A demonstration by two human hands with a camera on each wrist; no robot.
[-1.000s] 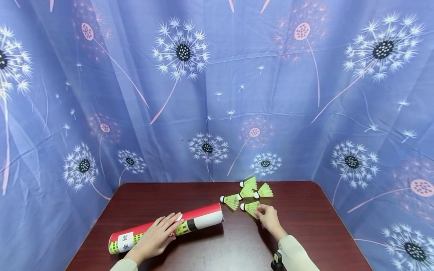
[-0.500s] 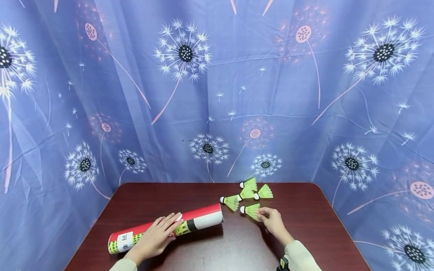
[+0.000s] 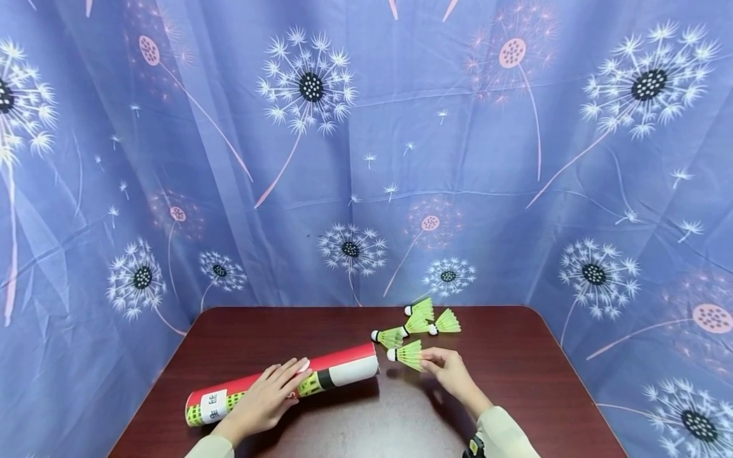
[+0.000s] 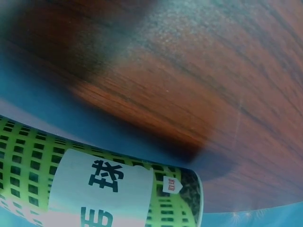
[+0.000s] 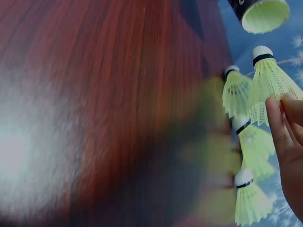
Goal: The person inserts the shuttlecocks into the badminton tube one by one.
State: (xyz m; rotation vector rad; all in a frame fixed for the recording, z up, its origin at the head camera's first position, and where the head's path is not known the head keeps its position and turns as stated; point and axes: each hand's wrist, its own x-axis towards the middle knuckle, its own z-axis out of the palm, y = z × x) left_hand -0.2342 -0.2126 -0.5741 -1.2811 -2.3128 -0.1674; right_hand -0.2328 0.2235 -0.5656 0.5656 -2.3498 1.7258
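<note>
My left hand (image 3: 265,397) rests across a red, white and green shuttlecock tube (image 3: 349,366), fingers laid straight over its top and thumb on the near side. The tube lies slantwise on the table, and its right end shows a pale, hollow opening in the right wrist view. Between thumb and fingertips, my right hand (image 3: 452,375) pinches a yellow-green shuttlecock (image 3: 405,355) by the edge of its skirt. Its white cork points left, a short way from the tube's right end. In the right wrist view that hand (image 5: 292,146) grips the same shuttlecock (image 5: 271,78).
Several more shuttlecocks (image 3: 445,322) lie grouped behind the held one, near the far edge of the dark wooden table (image 3: 504,356). One shuttlecock (image 3: 389,337) lies close to the tube's right end. A blue dandelion-patterned curtain (image 3: 378,152) surrounds the table's back and sides.
My right hand has drawn the shuttlecock left toward the tube's right end, and a shadow now shows beneath it. The left hand and tube stay nearly where they were.
</note>
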